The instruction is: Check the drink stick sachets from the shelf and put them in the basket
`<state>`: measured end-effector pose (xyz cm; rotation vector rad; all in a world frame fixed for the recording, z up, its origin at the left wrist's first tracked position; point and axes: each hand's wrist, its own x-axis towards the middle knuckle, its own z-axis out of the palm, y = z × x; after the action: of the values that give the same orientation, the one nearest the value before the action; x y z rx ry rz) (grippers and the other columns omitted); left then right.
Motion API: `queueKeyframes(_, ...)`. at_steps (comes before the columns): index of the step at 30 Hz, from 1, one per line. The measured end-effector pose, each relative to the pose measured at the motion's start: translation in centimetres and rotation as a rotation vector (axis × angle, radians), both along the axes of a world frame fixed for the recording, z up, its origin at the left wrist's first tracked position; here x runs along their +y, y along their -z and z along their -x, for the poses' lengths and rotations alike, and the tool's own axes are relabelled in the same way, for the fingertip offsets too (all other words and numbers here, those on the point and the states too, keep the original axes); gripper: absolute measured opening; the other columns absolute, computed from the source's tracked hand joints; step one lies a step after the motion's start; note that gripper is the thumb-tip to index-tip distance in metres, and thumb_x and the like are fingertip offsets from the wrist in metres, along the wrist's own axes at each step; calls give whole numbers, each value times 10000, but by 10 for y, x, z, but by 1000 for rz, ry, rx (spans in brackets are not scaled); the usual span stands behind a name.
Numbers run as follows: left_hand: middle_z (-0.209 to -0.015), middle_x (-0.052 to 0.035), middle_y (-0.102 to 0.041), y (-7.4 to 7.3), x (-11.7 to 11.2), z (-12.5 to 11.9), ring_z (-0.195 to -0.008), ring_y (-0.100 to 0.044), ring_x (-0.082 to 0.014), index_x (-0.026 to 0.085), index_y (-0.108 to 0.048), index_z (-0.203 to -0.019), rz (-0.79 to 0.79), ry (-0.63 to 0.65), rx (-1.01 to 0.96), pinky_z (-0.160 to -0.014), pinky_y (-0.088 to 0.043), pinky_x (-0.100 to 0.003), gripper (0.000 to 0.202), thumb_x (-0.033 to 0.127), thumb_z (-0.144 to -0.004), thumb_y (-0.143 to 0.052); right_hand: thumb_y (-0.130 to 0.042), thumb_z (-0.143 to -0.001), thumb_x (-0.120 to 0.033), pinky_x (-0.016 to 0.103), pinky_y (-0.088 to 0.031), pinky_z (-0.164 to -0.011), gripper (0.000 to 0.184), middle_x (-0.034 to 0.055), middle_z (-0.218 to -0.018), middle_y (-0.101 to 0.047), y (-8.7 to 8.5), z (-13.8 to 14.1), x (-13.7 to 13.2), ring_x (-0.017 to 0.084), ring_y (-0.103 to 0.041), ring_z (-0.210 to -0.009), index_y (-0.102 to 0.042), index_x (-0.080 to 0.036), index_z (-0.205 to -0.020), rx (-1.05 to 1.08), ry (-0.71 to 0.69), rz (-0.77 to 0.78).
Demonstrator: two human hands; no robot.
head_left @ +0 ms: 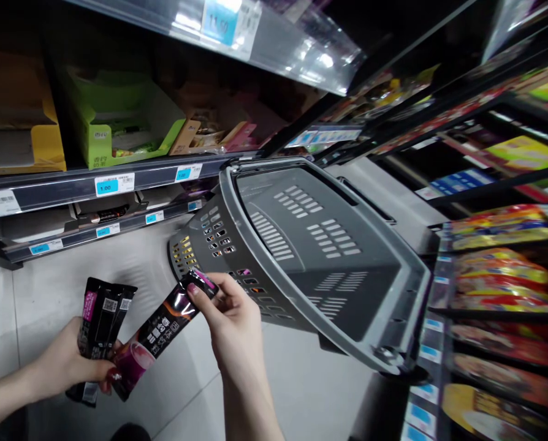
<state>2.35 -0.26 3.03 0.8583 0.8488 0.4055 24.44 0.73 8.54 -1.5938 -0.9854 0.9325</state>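
My left hand point(67, 361) is closed around a few slim black sachets point(103, 321) with purple parts and small printed square codes. One more black sachet point(166, 327), with a purple cup picture and white lettering, slants between my two hands. Its lower end touches my left fingertips. At its upper end my right hand point(237, 312) pinches it between thumb and fingers. Just beyond my right hand stands a grey shopping basket point(260, 251) with slotted sides. From this angle I see its inner wall but little of what it holds.
On the left shelf are a green carton point(136, 144), a yellow carton point(48, 147) and a brown carton point(184, 138). Price tags point(114, 184) line the shelf edges. A clear shelf front point(301, 49) juts overhead. Blurred packets point(499, 275) fill the right-hand shelves. Pale floor tiles point(186, 392) lie below.
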Motion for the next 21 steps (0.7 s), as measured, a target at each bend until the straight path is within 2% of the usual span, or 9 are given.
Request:
queueKeyframes(4, -544, -17, -640, 3, -1, 1, -429, -588, -158, 147, -698, -685, 201, -29, -167, -419, -459, -242, 239, 311, -559, -818, -727, -717, -318, 219, -398, -505, 174, -23, -643, -551, 0, -2, -3, 102, -494, -548, -595, -218, -771, 277, -70, -181)
queueKeyframes(8, -940, -145, -704, 13, -8, 3, -411, -567, -88, 137, -687, -983, 498, 72, -398, -336, -366, -153, 504, 394, -568, -813, -688, -774, -281, 222, -426, -517, 113, -36, -727, -541, -5, 6, -4, 107, -546, -611, -577, -276, -794, 569, -197, -369)
queueKeyframes(10, -1016, -206, -685, 17, -13, 2, -395, -539, -63, 119, -652, -1062, 594, 150, -472, -325, -351, -142, 564, 427, -608, -786, -694, -769, -251, 222, -431, -528, 135, -43, -727, -506, -6, 11, -3, 98, -541, -616, -562, -279, -783, 708, -262, -405)
queueKeyframes(12, -967, -194, -700, 20, -18, -1, -372, -494, -47, 112, -635, -1070, 672, 105, -455, -325, -365, -153, 561, 449, -639, -761, -715, -742, -208, 226, -430, -548, 191, -50, -677, -442, -7, 16, -2, 85, -501, -583, -531, -262, -745, 822, -286, -435)
queueKeyframes(14, -811, -127, -718, 24, -20, -3, -360, -468, -54, 110, -638, -969, 714, -58, -339, -325, -372, -167, 514, 463, -619, -770, -701, -738, -187, 244, -425, -566, 249, -51, -620, -361, -7, 18, -2, 81, -437, -533, -465, -222, -669, 896, -280, -449)
queueKeyframes(16, -580, -38, -665, 25, -17, -4, -341, -458, -72, 141, -596, -806, 725, -238, -167, -316, -350, -168, 456, 460, -556, -804, -643, -768, -192, 263, -415, -572, 347, -49, -565, -288, -5, 18, -3, 83, -358, -482, -357, -184, -573, 946, -291, -447)
queueKeyframes(18, -405, 33, -547, 22, -10, -2, -312, -445, -89, 180, -505, -693, 682, -348, -31, -311, -332, -168, 459, 424, -491, -837, -594, -783, -192, 283, -417, -588, 431, -43, -504, -238, -2, 17, -3, 101, -333, -477, -260, -169, -512, 1006, -334, -440)
queueKeyframes(21, -415, 47, -543, 8, 7, 6, -325, -464, -96, 189, -476, -675, 472, -401, 17, -336, -368, -184, 429, 335, -499, -839, -629, -726, -201, 348, -439, -718, 500, -16, -486, -236, 4, 14, -2, 156, -443, -633, -216, -157, -449, 1023, -381, -424)
